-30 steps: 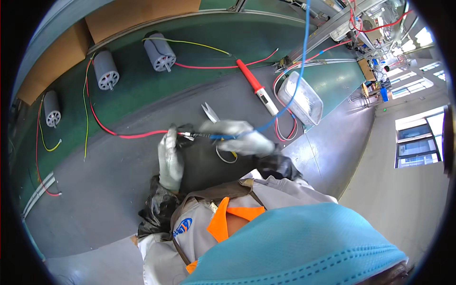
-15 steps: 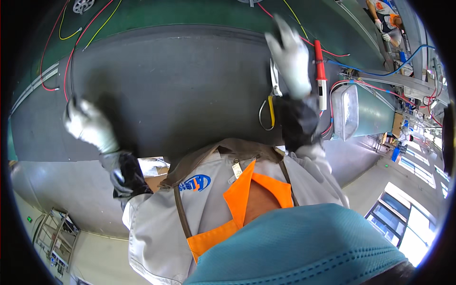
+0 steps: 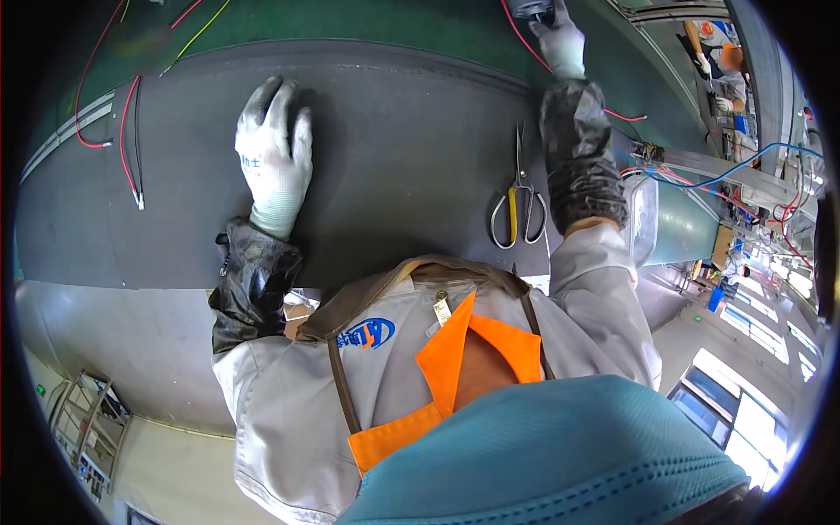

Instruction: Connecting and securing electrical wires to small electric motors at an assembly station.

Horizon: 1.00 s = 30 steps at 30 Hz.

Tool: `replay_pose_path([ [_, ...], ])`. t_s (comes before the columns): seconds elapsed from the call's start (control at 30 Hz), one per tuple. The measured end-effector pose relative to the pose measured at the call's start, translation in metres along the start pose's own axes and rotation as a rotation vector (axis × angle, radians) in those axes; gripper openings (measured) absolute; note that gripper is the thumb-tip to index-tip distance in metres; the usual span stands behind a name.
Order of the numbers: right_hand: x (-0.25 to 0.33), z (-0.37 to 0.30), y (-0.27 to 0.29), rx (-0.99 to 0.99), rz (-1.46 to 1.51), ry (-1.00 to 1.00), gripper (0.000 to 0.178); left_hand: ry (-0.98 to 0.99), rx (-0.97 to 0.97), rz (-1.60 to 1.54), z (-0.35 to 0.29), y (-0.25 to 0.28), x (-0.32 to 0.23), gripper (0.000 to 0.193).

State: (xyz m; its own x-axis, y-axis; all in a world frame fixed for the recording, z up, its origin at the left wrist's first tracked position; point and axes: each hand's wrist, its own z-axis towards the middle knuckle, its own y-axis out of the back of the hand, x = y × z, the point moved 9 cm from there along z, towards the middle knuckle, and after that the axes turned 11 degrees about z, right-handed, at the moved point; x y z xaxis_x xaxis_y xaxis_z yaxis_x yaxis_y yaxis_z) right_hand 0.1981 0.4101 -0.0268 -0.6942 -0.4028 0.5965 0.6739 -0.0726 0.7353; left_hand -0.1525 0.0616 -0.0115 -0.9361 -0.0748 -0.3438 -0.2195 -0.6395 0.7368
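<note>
My left hand (image 3: pixel 276 153), in a white glove, lies on the dark mat (image 3: pixel 394 166) with its fingers spread and nothing in them. My right hand (image 3: pixel 560 39), gloved too, reaches to the far edge and grips a grey round metal part (image 3: pixel 528 9), cut off by the picture's top. A red wire (image 3: pixel 534 45) runs beside that part. Scissors (image 3: pixel 518 197) with one yellow-wrapped handle lie on the mat, blades pointing away, left of my right forearm. At the left, a red wire (image 3: pixel 127 149) and a black one hang over onto the mat.
A green belt (image 3: pixel 350 22) runs along the far side, with a yellow-green wire (image 3: pixel 197 39) and another red wire (image 3: pixel 80 96) on it. A clear plastic box (image 3: pixel 646 219) stands right of my forearm. A blue cable (image 3: pixel 726 179) crosses the right. Another person (image 3: pixel 722 61) works at far right.
My left hand has left the wires at the left and moved right onto the mat. My right hand has reached farther away to the metal part. The scissors have turned and shifted right.
</note>
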Motion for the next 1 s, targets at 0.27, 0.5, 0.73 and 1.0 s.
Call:
replay_pose_path([
  [0.27, -0.124, 0.019, -0.022, -0.009, 1.474, -0.512, 0.049, 0.296, 0.383, -0.711, 0.034, -0.066, -0.045, 0.026],
  [0.5, -0.016, -0.059, -0.057, -0.263, 1.143, -0.278, 0.059, 0.325, 0.399, -0.951, 0.071, -0.148, -0.089, 0.027],
  [0.73, 0.072, -0.119, -0.051, 0.128, 0.850, -0.509, 0.042, 0.089, 0.211, -1.034, 0.107, -0.199, -0.071, 0.037],
  [1.0, 0.170, -0.077, -0.043, 0.265, -0.309, -0.007, 0.076, 0.119, 0.423, -1.389, 0.102, -0.230, -0.059, 0.049],
])
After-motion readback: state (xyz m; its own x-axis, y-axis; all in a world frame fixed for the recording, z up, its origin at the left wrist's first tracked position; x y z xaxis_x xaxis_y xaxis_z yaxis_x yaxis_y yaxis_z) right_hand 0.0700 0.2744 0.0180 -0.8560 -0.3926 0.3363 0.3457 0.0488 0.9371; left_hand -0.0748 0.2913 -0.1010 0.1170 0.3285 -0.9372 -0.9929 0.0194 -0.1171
